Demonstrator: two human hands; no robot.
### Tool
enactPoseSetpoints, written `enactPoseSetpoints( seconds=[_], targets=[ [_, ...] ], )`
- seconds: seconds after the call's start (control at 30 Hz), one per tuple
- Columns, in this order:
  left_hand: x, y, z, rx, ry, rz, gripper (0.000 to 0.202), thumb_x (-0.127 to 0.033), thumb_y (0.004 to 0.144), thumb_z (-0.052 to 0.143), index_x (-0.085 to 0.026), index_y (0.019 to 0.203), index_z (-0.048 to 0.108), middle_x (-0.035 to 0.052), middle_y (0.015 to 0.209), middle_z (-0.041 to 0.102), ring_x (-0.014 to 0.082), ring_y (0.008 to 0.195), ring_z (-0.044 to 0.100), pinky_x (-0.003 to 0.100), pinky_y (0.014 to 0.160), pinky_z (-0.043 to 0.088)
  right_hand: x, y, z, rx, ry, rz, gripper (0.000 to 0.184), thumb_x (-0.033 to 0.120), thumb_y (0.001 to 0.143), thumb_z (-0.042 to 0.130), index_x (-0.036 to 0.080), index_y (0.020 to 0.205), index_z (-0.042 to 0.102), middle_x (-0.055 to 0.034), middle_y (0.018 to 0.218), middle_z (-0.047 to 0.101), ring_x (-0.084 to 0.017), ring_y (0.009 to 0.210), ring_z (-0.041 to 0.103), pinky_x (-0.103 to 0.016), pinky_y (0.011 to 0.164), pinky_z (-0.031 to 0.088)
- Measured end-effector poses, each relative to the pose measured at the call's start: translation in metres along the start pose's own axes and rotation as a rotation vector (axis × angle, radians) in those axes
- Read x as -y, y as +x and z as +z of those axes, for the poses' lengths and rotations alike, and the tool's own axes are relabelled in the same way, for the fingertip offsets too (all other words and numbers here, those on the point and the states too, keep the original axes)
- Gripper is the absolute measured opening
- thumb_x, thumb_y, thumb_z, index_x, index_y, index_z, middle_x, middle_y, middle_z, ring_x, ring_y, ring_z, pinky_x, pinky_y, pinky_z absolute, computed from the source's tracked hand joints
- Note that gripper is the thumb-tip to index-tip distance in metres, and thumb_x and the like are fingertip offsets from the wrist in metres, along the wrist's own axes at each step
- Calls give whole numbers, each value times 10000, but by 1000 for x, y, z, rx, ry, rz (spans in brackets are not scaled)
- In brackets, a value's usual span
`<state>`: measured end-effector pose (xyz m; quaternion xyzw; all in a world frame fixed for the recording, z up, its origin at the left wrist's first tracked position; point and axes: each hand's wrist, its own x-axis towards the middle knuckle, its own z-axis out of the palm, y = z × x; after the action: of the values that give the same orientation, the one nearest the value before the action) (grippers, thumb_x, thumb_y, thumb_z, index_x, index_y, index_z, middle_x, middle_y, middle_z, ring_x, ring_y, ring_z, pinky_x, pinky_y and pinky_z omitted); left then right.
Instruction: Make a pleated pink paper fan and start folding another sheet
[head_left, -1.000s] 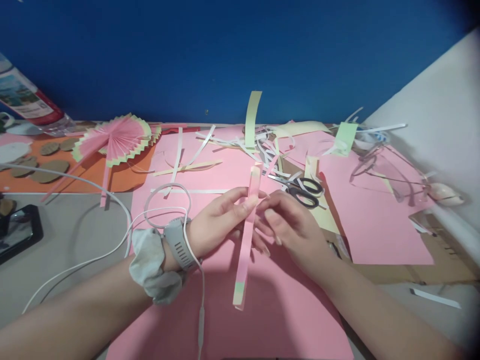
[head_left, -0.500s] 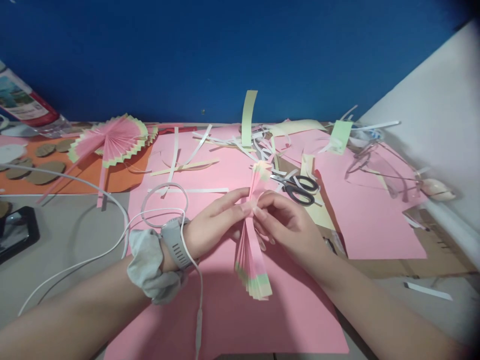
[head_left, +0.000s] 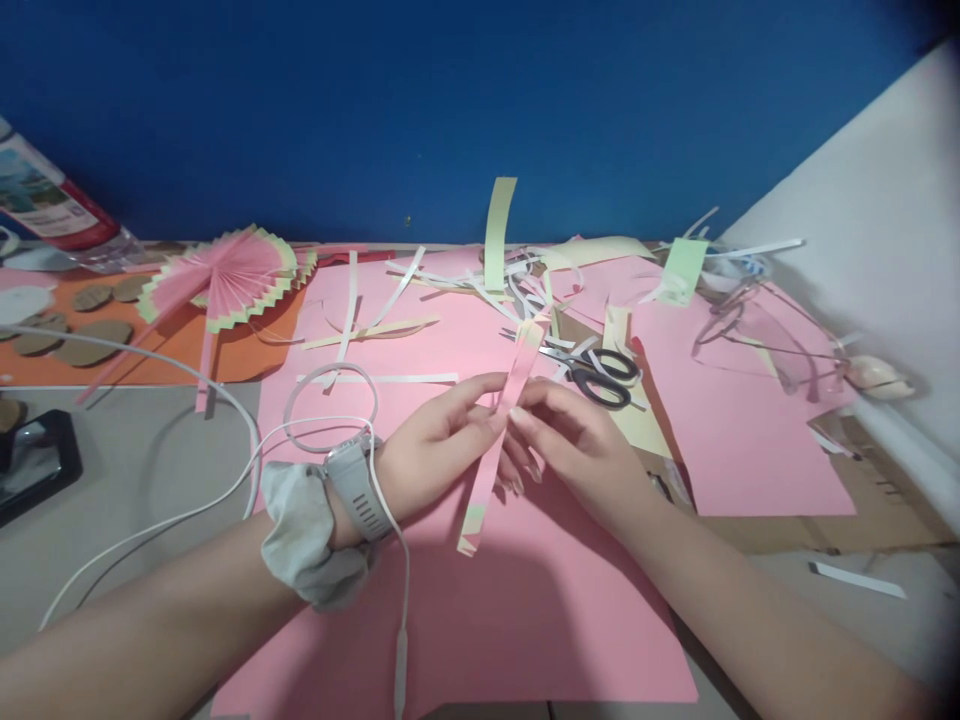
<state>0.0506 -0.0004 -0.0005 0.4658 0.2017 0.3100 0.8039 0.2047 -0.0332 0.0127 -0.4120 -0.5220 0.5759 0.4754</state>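
A pleated pink paper strip with pale green and yellow ends is squeezed into a narrow stack and tilted, its top leaning right. My left hand grips it around the middle, thumb on its face. From the other side my right hand pinches the same folded paper, thumb at its middle; some fingers behind it are partly hidden. Both hands are above a large pink sheet. Just beyond my right hand lie black-handled scissors, blades pointing left.
A finished-looking pink paper fan with green edges lies left on an orange sheet. Paper strips clutter the back. A white cable crosses my left wrist. Eyeglasses and a bottle sit at the sides.
The pleated paper's lower end has closed from a spread into a narrow stack and swung left. Its top now leans right. Both hands stay on it.
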Motion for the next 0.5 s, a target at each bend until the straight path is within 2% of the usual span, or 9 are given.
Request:
enactPoseSetpoints(
  seconds=[0.13, 0.33, 0.5],
  targets=[
    [2, 2, 0, 9, -25, 28, 290, -242, 939, 515, -179, 1221, 498, 5, 712, 688, 134, 624, 674, 259, 598, 570, -4, -1, -4, -43, -130, -7, 103, 238, 918, 552, 196, 832, 515, 89, 540, 487, -81, 449, 521, -251, 493, 471],
    [4, 3, -1, 10, -54, 36, 332, -223, 916, 546, -150, 1232, 474, 4, 693, 679, 145, 628, 678, 274, 599, 573, -8, -4, -10, -153, -423, -71, 144, 265, 910, 562, 197, 787, 535, 45, 708, 514, -59, 517, 501, -263, 553, 419],
    [4, 2, -1, 31, -29, 38, 347, -213, 951, 482, -174, 1295, 460, -1, 697, 670, 131, 619, 667, 258, 599, 562, -10, -3, -11, -164, -479, -83, 91, 270, 910, 555, 209, 844, 562, 22, 789, 530, -65, 537, 489, -292, 595, 427]
  ],
)
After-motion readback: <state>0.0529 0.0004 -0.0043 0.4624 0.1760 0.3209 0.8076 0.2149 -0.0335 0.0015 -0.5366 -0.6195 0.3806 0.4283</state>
